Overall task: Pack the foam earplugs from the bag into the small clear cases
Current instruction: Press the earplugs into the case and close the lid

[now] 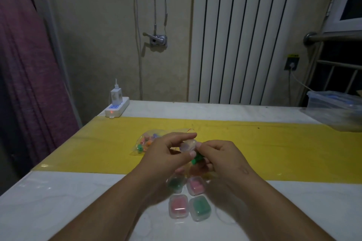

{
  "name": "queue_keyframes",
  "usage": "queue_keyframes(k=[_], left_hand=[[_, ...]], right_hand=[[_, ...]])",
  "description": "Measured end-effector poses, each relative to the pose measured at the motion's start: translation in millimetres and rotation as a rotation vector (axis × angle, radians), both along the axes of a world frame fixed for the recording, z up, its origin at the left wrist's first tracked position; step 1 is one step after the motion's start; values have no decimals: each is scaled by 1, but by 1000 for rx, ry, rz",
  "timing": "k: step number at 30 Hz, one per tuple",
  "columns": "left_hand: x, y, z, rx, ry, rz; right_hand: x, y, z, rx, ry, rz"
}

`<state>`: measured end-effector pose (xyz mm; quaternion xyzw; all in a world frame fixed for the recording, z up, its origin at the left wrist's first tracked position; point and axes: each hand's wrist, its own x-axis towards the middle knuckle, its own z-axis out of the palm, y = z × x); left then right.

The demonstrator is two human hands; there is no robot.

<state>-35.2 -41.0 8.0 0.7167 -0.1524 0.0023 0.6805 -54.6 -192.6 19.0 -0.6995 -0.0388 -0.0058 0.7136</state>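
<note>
My left hand (166, 152) pinches a small clear case (187, 146) between thumb and fingers, above the yellow mat. My right hand (219, 155) meets it from the right, and its fingers hold green foam earplugs (197, 158) just below the case. A clear bag (148, 143) of coloured earplugs lies on the mat behind my left hand. Several shut clear cases sit on the white table below my hands: a green one (175, 184), a pink one (195, 185), another pink one (178, 207) and another green one (200, 208).
A white power strip (117, 108) with a charger lies at the table's back left corner. A clear plastic box (337, 109) stands at the back right. The yellow mat (274, 146) crosses the white table (58, 201). A purple curtain hangs at the left.
</note>
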Motion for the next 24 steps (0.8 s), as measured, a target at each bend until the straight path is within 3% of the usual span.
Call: queue_keyframes(k=[2,5,9,20,22,24], left_hand=[[3,1,0,165,-143,47],[6,3,-2,126,-161,29],[8,1,-4,218,-234,82],[8,0,-6,462,-353,98],[6,-2,-7,306,-242,77],[1,-6,-1,-52,-6,53]], right_hand=[[0,0,0,-14,-6,-6],[0,0,-1,-16,-2,-16],[6,0,-3,-175,-57,-46],[14,-4,-10,-291,-12,-132],[15,-6,-11,-299,1,-148],[17,-9,-11,-306,12,-178]])
